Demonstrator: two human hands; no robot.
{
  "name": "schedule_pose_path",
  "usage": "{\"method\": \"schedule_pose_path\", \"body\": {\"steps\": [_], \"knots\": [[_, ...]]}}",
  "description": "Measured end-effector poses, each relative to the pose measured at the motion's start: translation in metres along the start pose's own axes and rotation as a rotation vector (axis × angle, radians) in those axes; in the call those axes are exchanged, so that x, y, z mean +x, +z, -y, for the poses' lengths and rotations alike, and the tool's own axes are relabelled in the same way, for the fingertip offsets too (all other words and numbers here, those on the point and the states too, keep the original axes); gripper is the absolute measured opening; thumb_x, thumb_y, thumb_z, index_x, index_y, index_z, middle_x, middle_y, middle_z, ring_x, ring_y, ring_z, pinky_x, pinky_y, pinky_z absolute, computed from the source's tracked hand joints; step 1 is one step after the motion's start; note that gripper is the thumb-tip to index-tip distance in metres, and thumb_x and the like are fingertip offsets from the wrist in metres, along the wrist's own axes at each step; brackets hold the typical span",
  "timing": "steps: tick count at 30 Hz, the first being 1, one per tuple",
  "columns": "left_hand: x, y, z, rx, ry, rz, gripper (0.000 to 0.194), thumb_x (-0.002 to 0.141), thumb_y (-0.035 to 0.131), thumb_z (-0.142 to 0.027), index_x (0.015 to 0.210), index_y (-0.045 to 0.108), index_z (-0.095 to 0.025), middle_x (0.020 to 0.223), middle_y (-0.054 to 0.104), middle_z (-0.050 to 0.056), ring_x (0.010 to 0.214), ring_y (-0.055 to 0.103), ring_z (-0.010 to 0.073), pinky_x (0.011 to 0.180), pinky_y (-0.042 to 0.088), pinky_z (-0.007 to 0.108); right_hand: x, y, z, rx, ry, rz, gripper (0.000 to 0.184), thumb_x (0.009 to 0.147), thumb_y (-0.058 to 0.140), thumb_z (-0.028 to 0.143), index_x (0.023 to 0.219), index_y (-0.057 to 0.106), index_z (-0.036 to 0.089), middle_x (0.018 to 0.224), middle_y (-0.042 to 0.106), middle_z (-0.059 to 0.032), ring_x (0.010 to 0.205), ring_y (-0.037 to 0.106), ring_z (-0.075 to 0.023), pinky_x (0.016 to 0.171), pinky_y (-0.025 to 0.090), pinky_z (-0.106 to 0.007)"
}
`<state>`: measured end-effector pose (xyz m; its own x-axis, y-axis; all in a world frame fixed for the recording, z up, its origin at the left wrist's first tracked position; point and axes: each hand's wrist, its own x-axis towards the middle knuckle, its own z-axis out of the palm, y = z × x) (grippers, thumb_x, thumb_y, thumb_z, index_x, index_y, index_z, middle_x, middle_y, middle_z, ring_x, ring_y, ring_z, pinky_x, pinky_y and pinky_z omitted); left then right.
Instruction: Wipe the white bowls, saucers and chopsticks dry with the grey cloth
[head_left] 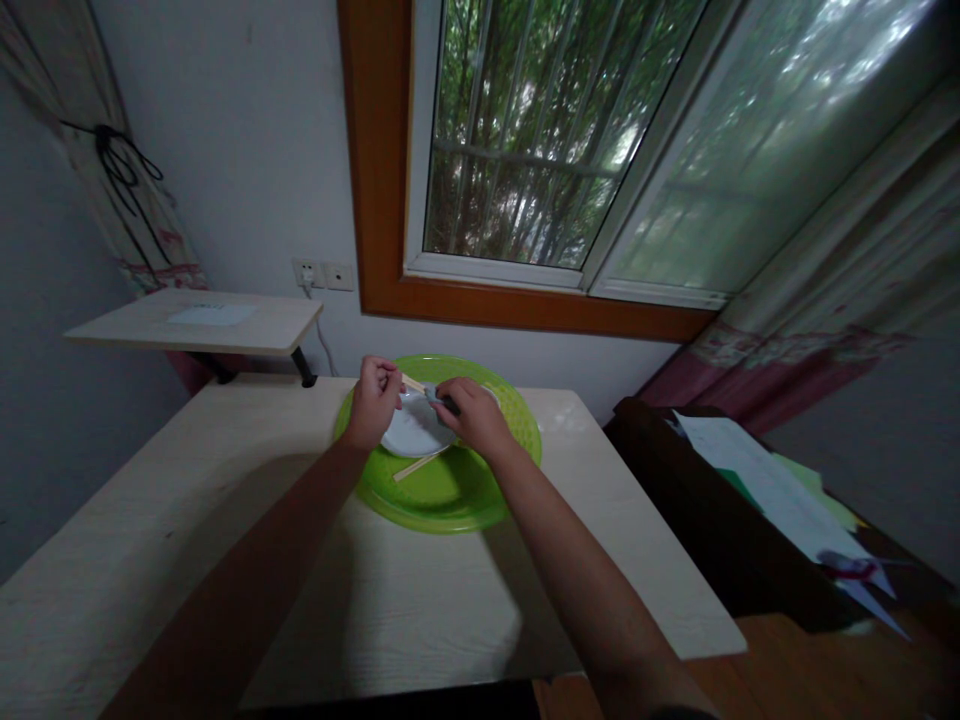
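Observation:
Over a white dish (412, 432), my left hand (371, 402) is closed in a pinch on a pale, thin stick (412, 383). Opposite it, my right hand (474, 415) grips a small grey tool with a dark handle (447, 402), whose front end meets the stick; its exact kind is too small to tell. The dish sits on a round, bright green plastic tray (431, 515). Another pale stick (416, 467) lies on the tray in front of the dish. Part of a white rim (491, 395) shows behind my right hand.
A light wooden table (420, 610) bears the tray. To the left stands a small raised shelf (277, 325) with a paper label on it. Behind are wall sockets (322, 274) and a window. Papers (772, 480) lie on dark furniture at the right.

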<state>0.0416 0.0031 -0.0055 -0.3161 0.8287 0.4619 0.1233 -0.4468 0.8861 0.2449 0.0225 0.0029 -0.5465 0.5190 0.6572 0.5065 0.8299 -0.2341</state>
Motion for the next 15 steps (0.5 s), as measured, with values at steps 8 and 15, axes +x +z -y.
{"method": "schedule_pose_path", "body": {"steps": [8,15], "knots": [[-0.009,0.006,-0.004,-0.028,0.0,0.196,0.024,0.088,0.064,-0.034,0.098,0.046,-0.022,0.073,0.062,-0.004,0.05,0.055,0.0091,0.047,0.045,0.019,0.002,-0.001,0.005,0.039,-0.017,-0.011,0.01,0.095,0.064,0.029,0.101,0.064,0.022,0.103,0.07,-0.0092,0.098,0.062,-0.0234,0.088,0.05,-0.036],[0.011,-0.014,-0.001,-0.045,0.059,-0.454,0.019,0.091,0.055,-0.025,0.1,0.038,-0.024,0.073,0.053,-0.007,0.052,0.05,0.0079,0.047,0.04,0.019,0.001,0.0,0.0,0.014,0.04,-0.005,0.009,0.095,0.064,0.03,0.1,0.065,0.023,0.101,0.07,-0.0085,0.097,0.062,-0.023,0.088,0.049,-0.035]]}}
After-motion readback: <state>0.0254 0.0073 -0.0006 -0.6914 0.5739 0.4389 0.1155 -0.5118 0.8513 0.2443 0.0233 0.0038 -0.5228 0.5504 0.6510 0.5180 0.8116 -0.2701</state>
